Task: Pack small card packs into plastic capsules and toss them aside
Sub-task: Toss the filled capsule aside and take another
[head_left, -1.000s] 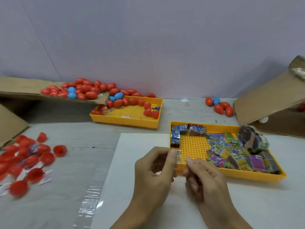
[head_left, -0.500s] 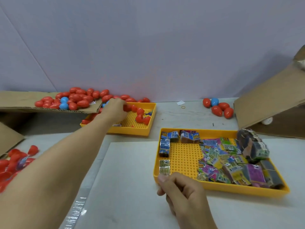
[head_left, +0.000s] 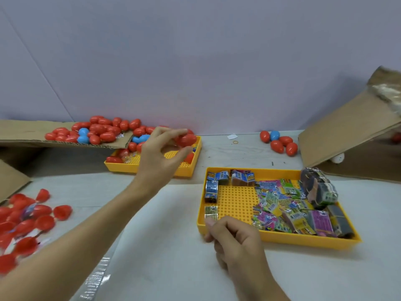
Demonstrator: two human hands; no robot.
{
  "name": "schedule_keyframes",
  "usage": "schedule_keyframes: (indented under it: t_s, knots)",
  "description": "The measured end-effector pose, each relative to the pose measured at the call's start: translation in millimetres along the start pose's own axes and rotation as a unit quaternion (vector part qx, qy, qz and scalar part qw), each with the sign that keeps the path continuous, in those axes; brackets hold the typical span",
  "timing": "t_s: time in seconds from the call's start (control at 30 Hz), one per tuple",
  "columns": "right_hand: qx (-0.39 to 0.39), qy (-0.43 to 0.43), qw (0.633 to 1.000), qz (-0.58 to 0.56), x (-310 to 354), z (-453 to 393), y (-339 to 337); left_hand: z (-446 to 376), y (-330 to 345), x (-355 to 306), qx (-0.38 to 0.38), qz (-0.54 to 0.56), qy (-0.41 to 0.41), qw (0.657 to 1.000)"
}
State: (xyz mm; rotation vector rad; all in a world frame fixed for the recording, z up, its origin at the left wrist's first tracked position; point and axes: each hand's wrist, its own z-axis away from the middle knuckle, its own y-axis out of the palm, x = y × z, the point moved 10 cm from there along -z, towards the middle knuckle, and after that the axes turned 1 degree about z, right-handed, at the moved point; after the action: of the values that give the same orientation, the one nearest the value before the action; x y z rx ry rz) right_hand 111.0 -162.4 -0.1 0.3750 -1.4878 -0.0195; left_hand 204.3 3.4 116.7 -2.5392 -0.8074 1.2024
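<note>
Capsule tray (head_left: 121,168) behind and left — card-pack tray (head_left: 282,238) nearer, on the right.

The red capsule (head_left: 186,139) pinched by the left hand (head_left: 160,157) was of glossy, smooth plastic, like the red and blue capsules (head_left: 102,131) heaped behind it. Under it, the far yellow tray (head_left: 152,168) was of matt plastic with a perforated floor, and so was the near yellow tray (head_left: 282,237) to its right. The card packs (head_left: 280,205) in the near tray had shiny printed wrapping, foil or film. The cardboard sheet (head_left: 26,131) left of the far tray was brown, matt and rough, corrugated at its edge. The white sheet (head_left: 165,246) under the near tray looked smooth and matt. A strip of clear tape (head_left: 97,276) at its left edge was glossy and wrinkled.
</note>
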Motion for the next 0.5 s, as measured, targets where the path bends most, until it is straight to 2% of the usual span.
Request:
schedule_keyframes:
  t_s: [0.13,0.2,0.37,0.5]
  knots:
    - [-0.008,-0.008,1.0,-0.009,6,9,-4,64,10,-37,0.006,0.198,-0.087,0.976]
    - [-0.024,-0.01,1.0,-0.003,10,16,-11,94,22,-43,0.004,0.253,-0.136,0.958]
    - [-0.098,-0.029,0.994,-0.038,29,22,-41,143,38,-45,-0.007,0.301,-0.196,0.933]
    - [-0.07,-0.005,0.997,0.022,24,21,-33,154,42,-42,0.016,0.296,-0.209,0.932]
